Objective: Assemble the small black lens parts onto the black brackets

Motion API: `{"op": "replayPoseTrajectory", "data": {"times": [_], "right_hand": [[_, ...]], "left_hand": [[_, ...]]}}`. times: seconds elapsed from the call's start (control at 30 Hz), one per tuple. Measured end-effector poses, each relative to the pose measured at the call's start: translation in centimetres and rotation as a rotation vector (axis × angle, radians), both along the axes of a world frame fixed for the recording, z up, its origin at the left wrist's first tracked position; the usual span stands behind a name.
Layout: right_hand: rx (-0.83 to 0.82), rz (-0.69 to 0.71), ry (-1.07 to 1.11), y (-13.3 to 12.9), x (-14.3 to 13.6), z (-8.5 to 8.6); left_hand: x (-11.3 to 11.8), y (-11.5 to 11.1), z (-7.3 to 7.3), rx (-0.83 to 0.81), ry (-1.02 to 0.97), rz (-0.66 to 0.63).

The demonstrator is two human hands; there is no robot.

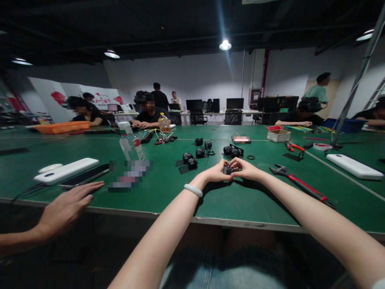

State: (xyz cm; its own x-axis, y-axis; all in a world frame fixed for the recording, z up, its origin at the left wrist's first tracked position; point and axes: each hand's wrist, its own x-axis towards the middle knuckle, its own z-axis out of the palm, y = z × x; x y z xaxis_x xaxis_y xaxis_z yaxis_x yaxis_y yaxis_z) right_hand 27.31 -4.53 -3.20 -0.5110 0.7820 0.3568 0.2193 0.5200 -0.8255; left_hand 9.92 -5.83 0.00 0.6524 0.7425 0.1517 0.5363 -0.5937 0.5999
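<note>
My left hand (217, 171), with a pale bangle on its wrist, and my right hand (244, 168) meet above the green table. Both are closed on one small black part (227, 170), whose exact kind is partly hidden by my fingers. Just beyond them lies a cluster of black parts with round knobs (232, 151). To the left are more black knobbed parts (190, 160), some on flat slotted plates. A black ring (250, 157) rests right of the cluster, apart from my right hand.
An adjustable wrench (300, 184) with red-black handle lies right of my right arm. Beyond it are red-handled pliers (296, 147) and a white box (278, 135). At left, another person's hand (67, 204) hovers near a phone (87, 175), a white power bank (70, 170) and a clear bottle (128, 142).
</note>
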Motion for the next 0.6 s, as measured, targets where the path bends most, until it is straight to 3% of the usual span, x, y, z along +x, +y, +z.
{"op": "replayPoseTrajectory", "data": {"times": [0.6], "right_hand": [[-0.016, 0.029, -0.018, 0.09, 0.08, 0.01]], "left_hand": [[-0.12, 0.14, -0.19, 0.0, -0.006, 0.029]]}}
